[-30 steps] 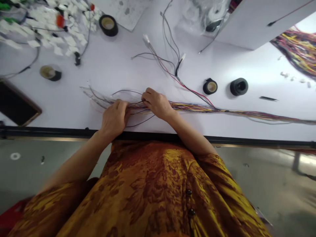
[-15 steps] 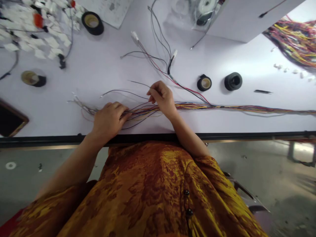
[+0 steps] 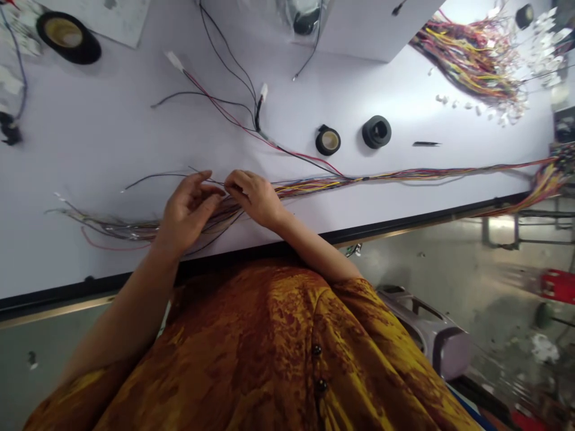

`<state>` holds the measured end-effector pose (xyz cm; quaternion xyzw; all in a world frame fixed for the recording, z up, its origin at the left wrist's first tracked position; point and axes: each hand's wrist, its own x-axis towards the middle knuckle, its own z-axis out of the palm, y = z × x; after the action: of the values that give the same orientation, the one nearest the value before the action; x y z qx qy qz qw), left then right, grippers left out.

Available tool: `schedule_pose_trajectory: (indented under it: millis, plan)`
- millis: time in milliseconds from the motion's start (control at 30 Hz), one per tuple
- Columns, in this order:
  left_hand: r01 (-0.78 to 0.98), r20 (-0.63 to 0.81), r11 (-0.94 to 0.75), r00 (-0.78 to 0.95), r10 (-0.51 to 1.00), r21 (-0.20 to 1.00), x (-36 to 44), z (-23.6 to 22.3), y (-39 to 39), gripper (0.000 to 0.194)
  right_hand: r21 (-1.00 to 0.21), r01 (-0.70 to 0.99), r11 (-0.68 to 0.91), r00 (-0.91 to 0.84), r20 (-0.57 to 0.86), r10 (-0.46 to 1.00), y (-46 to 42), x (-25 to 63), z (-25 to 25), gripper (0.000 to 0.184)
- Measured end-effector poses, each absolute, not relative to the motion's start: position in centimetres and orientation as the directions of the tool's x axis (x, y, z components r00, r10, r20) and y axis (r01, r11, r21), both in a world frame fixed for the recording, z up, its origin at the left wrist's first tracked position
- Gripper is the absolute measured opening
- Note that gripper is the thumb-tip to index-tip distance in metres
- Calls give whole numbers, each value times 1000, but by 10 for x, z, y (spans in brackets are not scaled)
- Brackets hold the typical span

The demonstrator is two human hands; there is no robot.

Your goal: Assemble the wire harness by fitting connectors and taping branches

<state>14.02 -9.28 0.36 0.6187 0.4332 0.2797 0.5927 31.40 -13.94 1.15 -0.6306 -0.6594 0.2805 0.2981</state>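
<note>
A long bundle of thin coloured wires (image 3: 395,175) runs across the white table in front of me. My right hand (image 3: 255,196) is over the bundle, thumb and fingertips pinched on a thin dark wire (image 3: 155,175) whose loose end points left. Close beside it, my left hand (image 3: 186,209) has its fingers and thumb apart, above the bundle's fanned-out left part. Bare wire ends (image 3: 67,206) with small metal tips spread out left of that hand. A red and black branch (image 3: 296,152) leaves the bundle, leading to a white connector (image 3: 174,61) and loose dark wires.
Behind the bundle stand a small roll of black tape (image 3: 327,140) and a black cylindrical piece (image 3: 376,132). A larger tape roll (image 3: 68,37) lies back left. Dark tweezers (image 3: 426,143) rest to the right, below a heap of coloured wires (image 3: 471,57). The table's dark edge (image 3: 341,232) runs along my body.
The view has swung to the right. My left hand has come off the bundle, opened and moved close to my right hand. My right hand has lowered towards the bundle, still pinching a wire.
</note>
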Motion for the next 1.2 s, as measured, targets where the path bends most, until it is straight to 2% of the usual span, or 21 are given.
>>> schedule_pose_trajectory:
  millis: [67,133,200,300,367,467,567,667,800,933,1200]
  plan:
    - [139,-214,171,402,890,975,144,9,-91,31,-743,660,108,-98,58,994,-141,315,12,31]
    - [146,-212,171,347,913,974,149,14,-92,12,-754,643,135,-120,74,990,-149,323,14,28]
    - [132,-178,141,336,925,981,153,17,-94,3,-744,664,71,-18,80,997,-166,344,17,23]
    - [70,-120,102,352,928,992,154,16,-100,7,-651,746,-143,292,125,948,-204,395,19,19]
    - [57,-107,92,369,923,994,153,12,-104,11,-555,786,-270,425,168,890,-232,429,17,19]
    - [87,-102,74,376,921,993,150,5,-107,18,-402,836,-373,459,141,877,-263,461,11,19]
    - [125,-81,36,374,924,991,149,2,-107,22,-326,866,-379,431,104,896,-277,468,6,24]
    - [128,-52,3,386,921,992,150,5,-108,22,-340,873,-349,405,110,908,-279,467,6,18]
    - [115,-32,-18,415,909,993,150,8,-108,19,-428,859,-280,364,127,923,-280,473,9,18]
    - [115,-35,-13,404,914,993,150,6,-108,21,-492,820,-293,400,127,908,-277,476,9,14]
    - [117,-53,9,383,922,993,149,0,-108,25,-438,857,-272,346,98,933,-268,474,4,23]
